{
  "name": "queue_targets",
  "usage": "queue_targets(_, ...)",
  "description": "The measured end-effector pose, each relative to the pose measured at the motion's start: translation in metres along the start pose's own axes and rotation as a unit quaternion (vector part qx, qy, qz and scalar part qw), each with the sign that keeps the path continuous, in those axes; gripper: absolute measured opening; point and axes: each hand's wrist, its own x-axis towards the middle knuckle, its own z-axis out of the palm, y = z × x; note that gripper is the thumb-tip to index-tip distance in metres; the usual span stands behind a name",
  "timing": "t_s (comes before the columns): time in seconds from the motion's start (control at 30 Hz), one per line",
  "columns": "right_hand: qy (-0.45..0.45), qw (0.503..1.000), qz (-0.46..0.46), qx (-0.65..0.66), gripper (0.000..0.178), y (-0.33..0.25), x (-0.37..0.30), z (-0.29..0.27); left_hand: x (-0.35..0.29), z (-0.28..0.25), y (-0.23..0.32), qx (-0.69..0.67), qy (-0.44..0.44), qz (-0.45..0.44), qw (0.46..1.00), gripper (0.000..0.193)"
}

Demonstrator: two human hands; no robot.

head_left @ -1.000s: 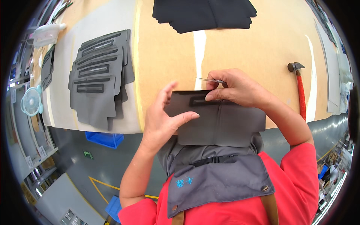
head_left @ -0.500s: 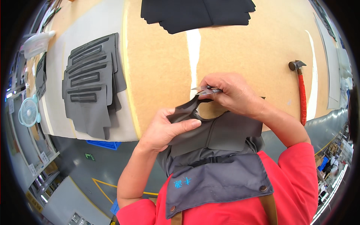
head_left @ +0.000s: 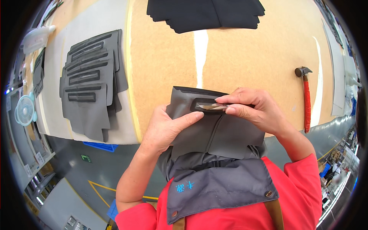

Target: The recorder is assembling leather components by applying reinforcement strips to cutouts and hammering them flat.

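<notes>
A dark grey panel [head_left: 193, 132] of leather-like sheet is held up at the table's near edge, with a black strip along its far edge and a long slot below that strip. My left hand [head_left: 165, 128] grips its left side, thumb flat on top by the slot's left end and fingers hidden underneath. Small metal thread snips [head_left: 210, 107] lie along the slot, their tips pointing left. My right hand [head_left: 255, 109] is closed on the snips between thumb and fingers, at the slot's right end.
Similar slotted grey panels [head_left: 86, 115] lie overlapped on the table's left part. Black pieces [head_left: 203, 15] are stacked at the far side. A hammer [head_left: 306, 99] with a red handle rests on the right. A small pale blue fan [head_left: 25, 110] stands far left.
The panel, bent up around its opening before, now lies flatter with its far edge toward the table. The snips have moved from the opening's far edge into the slot.
</notes>
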Motion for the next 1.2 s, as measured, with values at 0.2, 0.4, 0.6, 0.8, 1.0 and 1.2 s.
queue_targets(0.2,0.042,0.996,0.076,0.023,0.019,0.0,-0.001,0.009,-0.003,0.002,0.001,0.028,-0.003,0.014,1.0,0.03)
queue_targets(0.4,0.044,0.997,0.053,0.034,0.018,0.0,0.001,0.015,-0.006,0.004,0.003,0.034,-0.017,0.024,0.999,0.03)
queue_targets(0.6,0.051,0.997,0.047,0.035,0.017,0.001,0.001,0.017,-0.007,0.005,0.002,0.032,-0.015,0.017,0.999,0.031)
queue_targets(0.8,0.055,0.997,0.043,0.035,0.016,0.002,0.002,0.018,-0.009,0.006,0.004,0.043,-0.009,0.02,0.999,0.032)
queue_targets(1.0,0.05,0.996,0.056,0.048,0.021,0.002,0.002,0.017,-0.01,0.007,0.004,0.048,-0.012,0.025,0.998,0.03)
queue_targets(1.2,0.042,0.996,0.059,0.044,0.021,0.001,0.002,0.016,-0.009,0.006,0.003,0.067,-0.012,0.029,0.997,0.029)
